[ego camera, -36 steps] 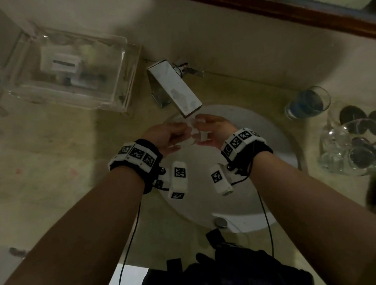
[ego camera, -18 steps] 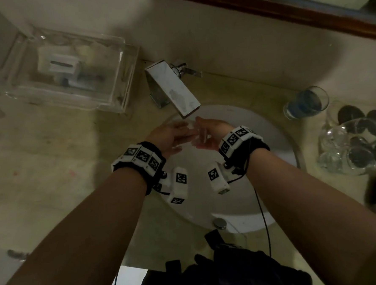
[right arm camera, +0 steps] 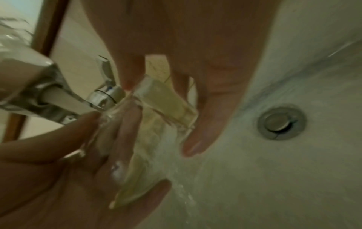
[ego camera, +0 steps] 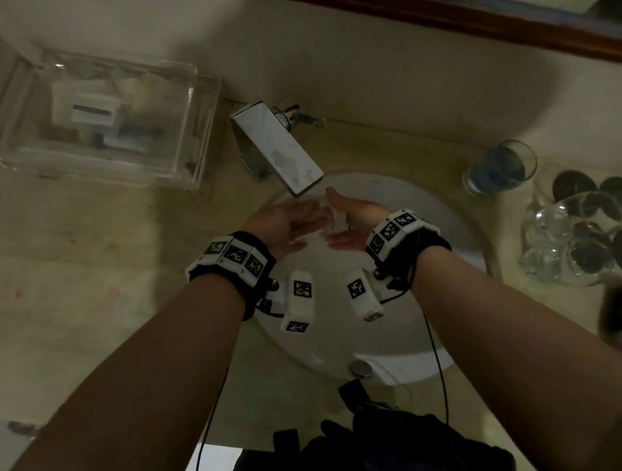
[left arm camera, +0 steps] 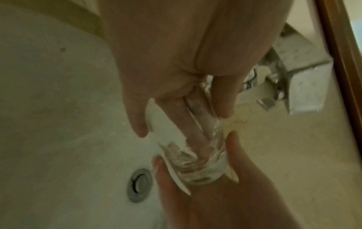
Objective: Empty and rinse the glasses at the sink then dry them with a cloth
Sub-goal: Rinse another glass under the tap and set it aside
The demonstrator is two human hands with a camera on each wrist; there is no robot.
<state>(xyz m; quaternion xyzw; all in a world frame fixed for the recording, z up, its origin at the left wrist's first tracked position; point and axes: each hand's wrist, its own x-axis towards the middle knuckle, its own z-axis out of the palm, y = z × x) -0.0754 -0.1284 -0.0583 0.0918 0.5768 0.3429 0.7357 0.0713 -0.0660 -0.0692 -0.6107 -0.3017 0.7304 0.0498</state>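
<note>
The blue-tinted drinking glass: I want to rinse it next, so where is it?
In the head view, the blue-tinted drinking glass stands on the counter right of the white sink basin, just behind the clear glass jar.

A beige stone tabletop (ego camera: pixel 86 271) is carrying a round white sink basin (ego camera: pixel 458 233) set into it at centre. At ten o'clock a clear rectangular plastic box (ego camera: pixel 201 132) is sitting. At twelve o'clock a chrome square faucet (ego camera: pixel 278 146) is standing. At two o'clock a clear glass of blue liquid (ego camera: pixel 498 169) is standing, and at three o'clock a cluster of clear glasses (ego camera: pixel 572 241) is resting.
</note>
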